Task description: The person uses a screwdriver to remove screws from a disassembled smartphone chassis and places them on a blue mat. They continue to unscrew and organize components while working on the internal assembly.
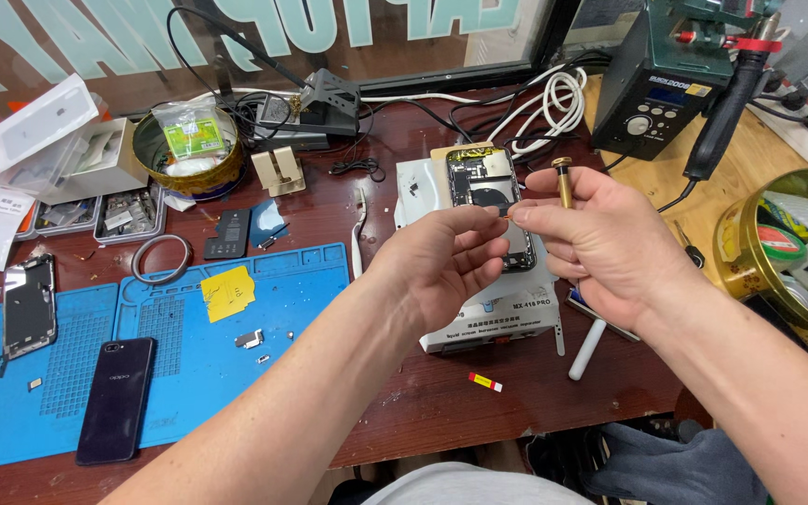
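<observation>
My right hand (pixel 600 238) holds a brass-handled screwdriver (pixel 563 180) upright, its round cap sticking out above the fingers. My left hand (pixel 446 262) is raised beside it, thumb and fingers pinched against the right hand's fingertips; whatever sits between them is too small to make out. Both hands hover above an opened phone (pixel 483 192) with its insides showing, which lies on a white pad (pixel 497 323) on the dark red table.
A blue work mat (pixel 236 374) on the left carries a dark phone (pixel 116 397), a yellow note and small parts. A soldering station (pixel 656 93) stands at the back right, round tins (pixel 769 271) at right and back left, white tweezers (pixel 359 234) by the mat.
</observation>
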